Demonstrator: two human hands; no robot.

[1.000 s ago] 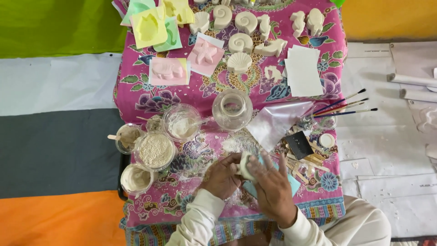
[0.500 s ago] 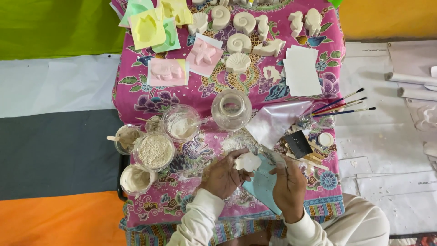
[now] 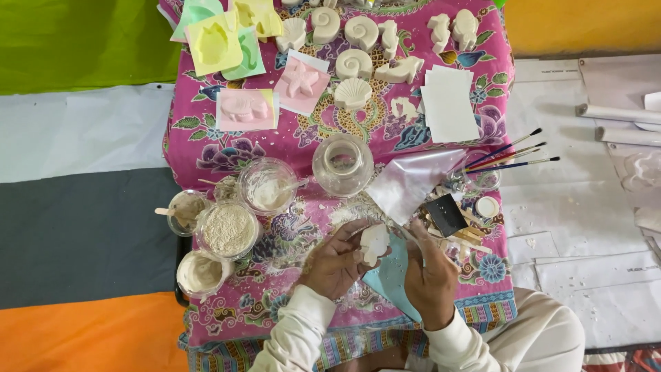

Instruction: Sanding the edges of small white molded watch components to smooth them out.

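My left hand (image 3: 332, 265) grips a small white plaster cast (image 3: 374, 242) above the pink flowered cloth (image 3: 206, 148). My right hand (image 3: 430, 272) holds a pale blue mould (image 3: 391, 277) by its edge, just right of and below the cast. Both hands sit at the near edge of the low table. White sleeves cover both arms.
Clear cups of white powder (image 3: 227, 229) and paste (image 3: 201, 273) stand left of the hands, a glass jar (image 3: 342, 164) ahead. Shell-shaped casts (image 3: 352, 93) and coloured moulds (image 3: 215, 45) fill the far side. Brushes (image 3: 509, 160), a plastic bag (image 3: 413, 180) and paper sheets (image 3: 449, 103) lie right.
The hands have come apart: the white cast has come away from the blue mould, the left hand lifting it slightly while the right hand drew the mould down and right.
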